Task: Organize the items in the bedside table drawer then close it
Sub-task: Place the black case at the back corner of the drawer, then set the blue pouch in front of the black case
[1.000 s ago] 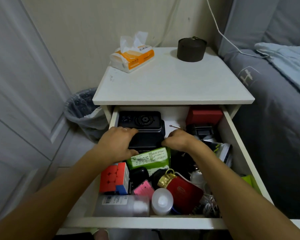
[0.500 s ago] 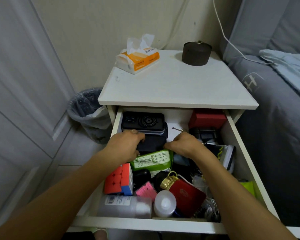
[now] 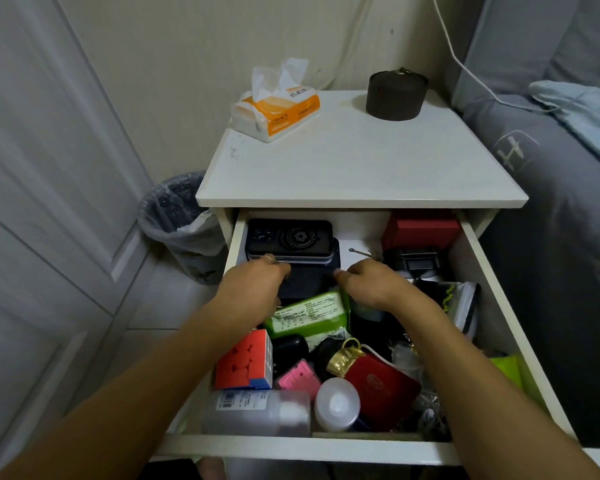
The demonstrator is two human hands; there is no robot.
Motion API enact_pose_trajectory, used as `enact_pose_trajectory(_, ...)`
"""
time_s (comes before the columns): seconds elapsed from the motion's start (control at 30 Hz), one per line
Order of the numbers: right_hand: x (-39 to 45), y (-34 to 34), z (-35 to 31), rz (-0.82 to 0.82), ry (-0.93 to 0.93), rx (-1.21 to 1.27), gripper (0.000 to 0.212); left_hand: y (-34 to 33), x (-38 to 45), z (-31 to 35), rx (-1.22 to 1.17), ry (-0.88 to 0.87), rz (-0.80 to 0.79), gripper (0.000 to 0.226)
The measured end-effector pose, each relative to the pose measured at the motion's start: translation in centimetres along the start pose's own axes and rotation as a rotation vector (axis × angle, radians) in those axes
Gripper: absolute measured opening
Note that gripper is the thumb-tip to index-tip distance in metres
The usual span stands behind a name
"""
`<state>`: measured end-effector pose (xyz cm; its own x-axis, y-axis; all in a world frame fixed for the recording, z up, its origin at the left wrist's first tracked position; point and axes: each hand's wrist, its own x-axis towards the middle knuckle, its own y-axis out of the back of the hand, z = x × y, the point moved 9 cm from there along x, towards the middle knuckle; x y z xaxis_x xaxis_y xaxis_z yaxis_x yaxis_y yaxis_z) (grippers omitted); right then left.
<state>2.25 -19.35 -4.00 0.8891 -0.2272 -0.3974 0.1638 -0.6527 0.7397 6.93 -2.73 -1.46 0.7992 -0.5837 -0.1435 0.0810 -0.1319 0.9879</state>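
Two hands work at the back left of the open drawer [image 3: 471, 258]; left hand [image 3: 253, 289] and right hand [image 3: 368, 285] curl their fingers on either end of a dark flat case [image 3: 305, 284], its long axis running across between them. Just beyond it, touching, lies a stack of glossy black phone cases [image 3: 290, 239]. Left is nearer the stack. Nearer the front sit a crinkly green pack [image 3: 309, 315], a plastic cube [image 3: 245, 362] and a frosted bottle [image 3: 257, 412], jumbled.

Both forearms reach into the drawer [image 3: 471, 258]; the left hand [image 3: 253, 289] and right hand [image 3: 371, 285] curl, knuckles up, at its back half.
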Motion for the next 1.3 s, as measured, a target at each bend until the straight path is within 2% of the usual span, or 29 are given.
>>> enact_pose_trajectory(0.1,-0.6,0.3,0.0,-0.063,0.039,0.053,0.043,0.0,0.1,-0.4,-0.002,0.007,-0.024,0.044)
enact_pose_trajectory(0.2,-1.8,0.2,-0.2,-0.187,0.065,-0.021,0.016,0.2,-0.2,-1.1,-0.119,0.019,-0.029,0.041)
enact_pose_trajectory(0.27,-2.5,0.8,0.0,-0.171,0.054,-0.166,0.031,0.9,-0.8,-1.7,-0.334,0.041,0.027,0.035)
enact_pose_trajectory(0.33,-2.5,2.1,0.1,-0.074,0.059,-0.226,0.028,1.9,-1.9,-2.4,-0.55,0.083,0.088,0.027)
enact_pose_trajectory(0.4,-2.5,4.2,0.0,0.074,0.063,-0.106,0.016,2.4,-2.7,-2.9,-0.742,0.113,0.12,0.017)
enact_pose_trajectory(0.47,-2.8,6.1,-0.2,0.219,0.104,0.143,0.015,3.4,-3.4,-2.8,-0.887,0.113,0.15,0.01)
enact_pose_trajectory(0.5,-2.8,6.4,-0.3,0.239,0.125,0.303,0.015,3.6,-3.4,-2.6,-0.972,0.118,0.158,0.008)
enact_pose_trajectory(0.57,-3.4,5.5,-1.6,0.134,0.173,0.615,0.015,4.3,-3.6,-1.8,-1.149,0.138,0.161,0.01)
enact_pose_trajectory(0.63,-4.1,3.8,-3.6,-0.024,0.249,0.709,0.017,4.8,-3.7,-0.4,-1.273,0.14,0.13,0.018)
enact_pose_trajectory(0.7,-4.7,2.9,-5.3,-0.079,0.327,0.655,0.022,5.0,-3.7,0.4,-1.33,0.146,0.104,0.021)
enact_pose_trajectory(0.77,-4.9,2.7,-6.1,-0.06,0.365,0.622,0.02,4.9,-3.7,0.6,-1.378,0.17,0.1,0.017)
enact_pose_trajectory(0.83,-4.8,2.5,-6.0,-0.063,0.331,0.654,0.017,4.7,-3.7,-0.3,-1.442,0.226,0.139,0.015)
enact_pose_trajectory(0.9,-4.8,1.9,-5.5,-0.135,0.258,0.694,0.022,4.2,-3.7,-1.4,-1.537,0.317,0.189,0.013)
enact_pose_trajectory(1.0,-4.7,1.5,-5.0,-0.169,0.187,0.73,0.029,3.4,-3.7,-2.1,-1.645,0.389,0.174,0.015)
enact_pose_trajectory(1.07,-4.1,1.6,-4.5,-0.123,0.161,0.743,0.03,2.7,-3.6,-2.5,-1.622,0.428,0.153,0.02)
enact_pose_trajectory(1.17,-3.6,1.2,-4.5,-0.089,0.139,0.743,0.016,2.5,-3.8,-4.7,-1.525,0.498,0.217,0.02)
enact_pose_trajectory(1.3,-3.1,0.9,-4.8,-0.008,0.105,0.768,0.012,2.4,-4.1,-6.7,-1.423,0.496,0.246,0.025)
